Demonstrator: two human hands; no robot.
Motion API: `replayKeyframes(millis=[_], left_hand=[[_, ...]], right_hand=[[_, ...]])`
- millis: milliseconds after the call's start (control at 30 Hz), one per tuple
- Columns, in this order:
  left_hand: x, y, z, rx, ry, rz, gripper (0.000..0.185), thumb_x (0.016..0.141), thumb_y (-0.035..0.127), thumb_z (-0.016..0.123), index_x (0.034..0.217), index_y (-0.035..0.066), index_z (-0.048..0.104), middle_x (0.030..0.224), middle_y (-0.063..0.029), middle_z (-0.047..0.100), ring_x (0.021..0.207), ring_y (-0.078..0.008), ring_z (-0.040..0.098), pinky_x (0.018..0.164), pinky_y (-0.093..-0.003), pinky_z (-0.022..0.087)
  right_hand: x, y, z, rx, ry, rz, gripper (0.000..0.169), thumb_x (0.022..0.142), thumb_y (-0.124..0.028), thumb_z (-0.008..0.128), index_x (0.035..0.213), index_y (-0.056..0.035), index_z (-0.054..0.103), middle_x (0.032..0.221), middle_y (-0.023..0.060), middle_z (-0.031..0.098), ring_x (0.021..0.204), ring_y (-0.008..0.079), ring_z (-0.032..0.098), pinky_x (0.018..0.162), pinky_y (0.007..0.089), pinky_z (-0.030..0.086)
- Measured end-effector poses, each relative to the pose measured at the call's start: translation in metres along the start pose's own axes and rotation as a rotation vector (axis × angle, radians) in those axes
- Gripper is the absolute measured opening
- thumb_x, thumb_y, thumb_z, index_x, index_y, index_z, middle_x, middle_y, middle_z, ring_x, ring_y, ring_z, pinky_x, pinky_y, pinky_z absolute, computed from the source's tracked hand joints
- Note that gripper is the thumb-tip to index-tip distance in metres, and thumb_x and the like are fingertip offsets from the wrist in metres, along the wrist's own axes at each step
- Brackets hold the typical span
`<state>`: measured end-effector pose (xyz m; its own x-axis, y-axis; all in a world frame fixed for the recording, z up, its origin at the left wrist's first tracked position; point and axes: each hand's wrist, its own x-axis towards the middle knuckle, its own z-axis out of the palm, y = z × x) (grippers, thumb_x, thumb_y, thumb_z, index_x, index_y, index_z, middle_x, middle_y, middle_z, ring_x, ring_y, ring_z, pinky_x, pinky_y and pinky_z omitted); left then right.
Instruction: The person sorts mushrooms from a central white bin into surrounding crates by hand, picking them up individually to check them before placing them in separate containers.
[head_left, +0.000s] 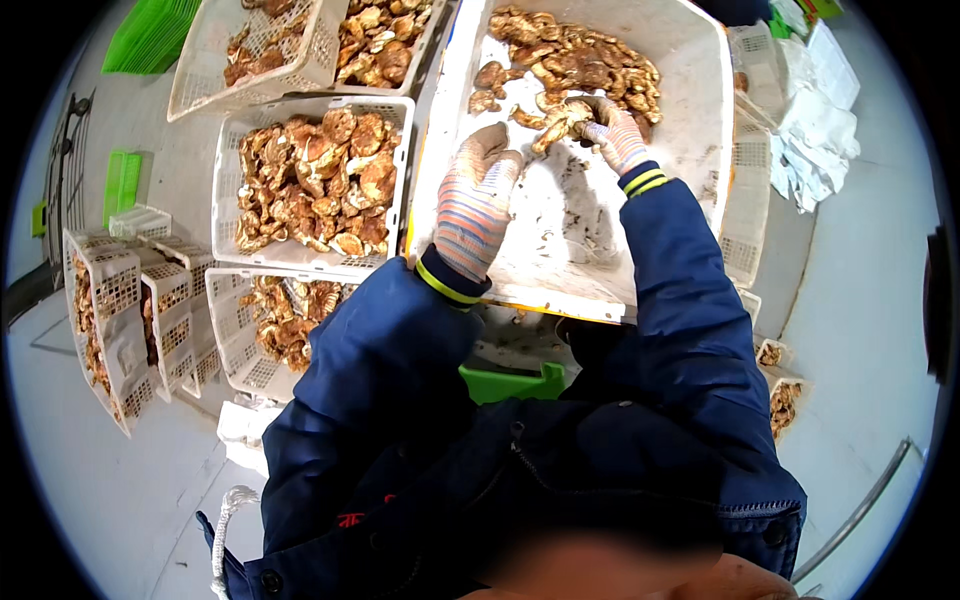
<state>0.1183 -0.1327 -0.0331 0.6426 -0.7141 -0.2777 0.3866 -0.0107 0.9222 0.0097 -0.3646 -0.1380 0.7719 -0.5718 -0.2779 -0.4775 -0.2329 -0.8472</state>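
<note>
A heap of brown mushrooms (592, 56) lies in the far part of a large white bin (694, 90), with a few loose ones at its left. My right hand (611, 135), in a striped knit glove, is closed on a pale-stemmed mushroom (556, 124) at the heap's near edge. My left hand (480, 195), gloved alike, hovers over the bin's left side, thumb and fingers a little apart, holding nothing that I can see. Dark crumbs (589, 225) are scattered over the bin's floor between my hands.
White plastic crates (217, 187) of mushrooms stand left of the bin, and more crates (112, 281) lie farther left. Plastic bags (814, 142) are at the right. Green crates (150, 34) are at the upper left. Something green (514, 382) is below the bin's near edge.
</note>
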Motion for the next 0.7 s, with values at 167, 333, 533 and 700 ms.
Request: replayKeyframes(millis=[167, 333, 533, 700], left_hand=[[-0.007, 0.014, 0.009, -0.240, -0.334, -0.313, 0.044, 0.090, 0.030, 0.055, 0.115, -0.005, 0.051, 0.099, -0.0130, 0.060, 0.082, -0.0135, 0.060, 0.071, -0.0238, 0.048], [-0.021, 0.022, 0.018, -0.132, -0.443, -0.209, 0.032, 0.087, 0.019, 0.061, 0.108, -0.005, 0.056, 0.084, -0.0053, 0.061, 0.071, -0.0096, 0.055, 0.063, -0.0218, 0.045], [-0.019, 0.010, 0.020, 0.074, -0.294, 0.009, 0.029, 0.083, 0.012, 0.065, 0.105, -0.006, 0.059, 0.087, -0.0066, 0.063, 0.076, -0.0089, 0.055, 0.068, -0.0221, 0.045], [-0.018, 0.010, 0.025, 0.271, -0.335, 0.066, 0.026, 0.084, 0.014, 0.063, 0.103, -0.004, 0.060, 0.086, -0.0077, 0.064, 0.079, -0.0100, 0.055, 0.071, -0.0243, 0.045]], right_hand=[[-0.076, -0.119, -0.009, 0.219, 0.109, -0.285, 0.043, 0.079, -0.006, 0.059, 0.121, 0.0015, 0.051, 0.109, 0.0113, 0.061, 0.098, 0.0181, 0.058, 0.083, 0.0294, 0.048], [-0.123, -0.130, 0.009, 0.423, 0.449, -0.279, 0.040, 0.082, -0.013, 0.056, 0.118, 0.0031, 0.052, 0.106, 0.0129, 0.061, 0.092, 0.0201, 0.060, 0.082, 0.0286, 0.048], [-0.136, -0.138, 0.024, 0.796, 0.116, -0.070, 0.038, 0.082, -0.016, 0.062, 0.113, 0.0046, 0.055, 0.102, 0.0106, 0.062, 0.094, 0.0169, 0.057, 0.084, 0.0294, 0.045], [-0.131, -0.122, 0.028, 0.655, 0.209, -0.185, 0.031, 0.082, -0.012, 0.062, 0.108, 0.0043, 0.058, 0.099, 0.0092, 0.063, 0.091, 0.0145, 0.058, 0.082, 0.0279, 0.046]])
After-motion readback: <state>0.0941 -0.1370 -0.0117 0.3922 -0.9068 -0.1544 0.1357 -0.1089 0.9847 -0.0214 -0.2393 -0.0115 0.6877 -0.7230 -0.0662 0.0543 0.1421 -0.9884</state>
